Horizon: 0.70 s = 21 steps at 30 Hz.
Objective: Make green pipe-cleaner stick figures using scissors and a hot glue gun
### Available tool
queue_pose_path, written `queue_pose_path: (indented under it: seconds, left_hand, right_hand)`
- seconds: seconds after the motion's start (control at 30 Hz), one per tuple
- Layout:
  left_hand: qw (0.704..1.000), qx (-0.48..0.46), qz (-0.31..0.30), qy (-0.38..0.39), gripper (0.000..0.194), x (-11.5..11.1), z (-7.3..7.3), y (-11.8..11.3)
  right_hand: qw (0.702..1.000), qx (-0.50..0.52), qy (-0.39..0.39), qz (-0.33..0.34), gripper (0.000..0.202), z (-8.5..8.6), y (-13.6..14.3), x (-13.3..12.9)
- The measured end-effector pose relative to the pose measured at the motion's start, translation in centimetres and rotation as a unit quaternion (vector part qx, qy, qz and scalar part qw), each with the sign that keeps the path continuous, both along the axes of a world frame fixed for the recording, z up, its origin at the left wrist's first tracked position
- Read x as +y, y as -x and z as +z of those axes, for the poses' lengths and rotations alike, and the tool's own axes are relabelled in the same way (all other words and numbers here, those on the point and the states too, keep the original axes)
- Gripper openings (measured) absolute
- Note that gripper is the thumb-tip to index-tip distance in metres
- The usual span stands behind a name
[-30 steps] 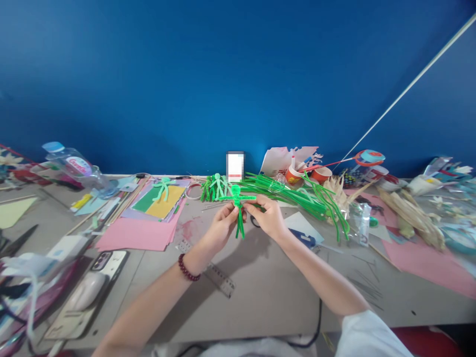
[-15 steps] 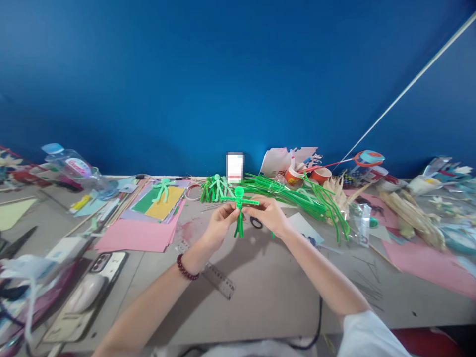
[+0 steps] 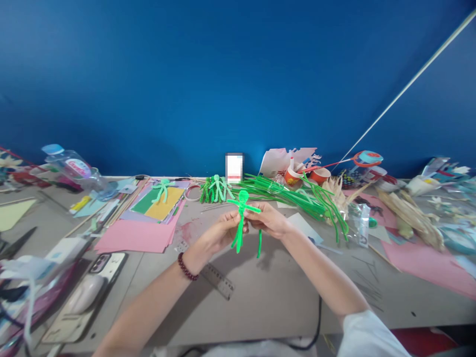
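Note:
A bright green pipe-cleaner figure is held up over the middle of the table, its round head on top, arms out and legs hanging down, slightly tilted. My left hand is closed, pinching the body from the left. My right hand is closed too, its fingertips at the figure's chest and arm on the right. Below the right hand dangles a short green pipe-cleaner strip; its upper end is hidden by the fingers. Behind stand several finished-looking pipe-cleaner figures in a cluster, and a pale green one lies on coloured sheets.
Long green pipe cleaners lie at the back right, near paper cups. Pink paper lies to the left, with a phone and a computer mouse nearer. A clear ruler rests below my hands. A blue wall rises behind.
The figure has come slightly lower and nearer and now tilts, its legs spread. The loose green strip under my right hand shows more. Both hands keep hold.

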<state>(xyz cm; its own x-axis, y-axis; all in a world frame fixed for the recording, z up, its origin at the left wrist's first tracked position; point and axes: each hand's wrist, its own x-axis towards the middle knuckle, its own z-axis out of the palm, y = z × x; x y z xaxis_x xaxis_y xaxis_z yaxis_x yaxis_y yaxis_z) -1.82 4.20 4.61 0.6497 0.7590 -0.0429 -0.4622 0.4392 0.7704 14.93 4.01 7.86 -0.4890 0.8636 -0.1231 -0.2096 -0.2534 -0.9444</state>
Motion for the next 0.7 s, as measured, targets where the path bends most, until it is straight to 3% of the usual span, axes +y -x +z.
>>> queue_pose_path:
  seconds: [0.17,0.3,0.4,0.53,0.7]
  left_hand:
    - [0.984,0.098,0.118,-0.087,0.024,0.0,1.3,0.0]
    - [0.934,0.204,0.221,-0.195,0.022,-0.2,1.3,-0.2]
    - [0.907,0.240,0.249,-0.240,0.023,-0.4,1.2,-0.3]
    - [0.924,0.199,0.238,-0.223,0.027,-0.7,1.8,-0.5]
    - [0.977,0.108,0.166,-0.074,0.026,-0.6,1.7,-0.5]
  right_hand:
    - [0.994,-0.037,-0.015,-0.100,0.033,-0.2,0.5,0.2]
    - [0.974,-0.087,-0.058,-0.203,0.034,-0.2,1.3,-0.1]
    - [0.968,-0.075,-0.078,-0.228,0.031,-0.2,1.7,-0.4]
    - [0.974,-0.065,-0.072,-0.207,0.032,-0.8,1.9,-0.3]
    - [0.978,-0.035,-0.067,-0.195,0.034,-1.8,2.2,0.1]
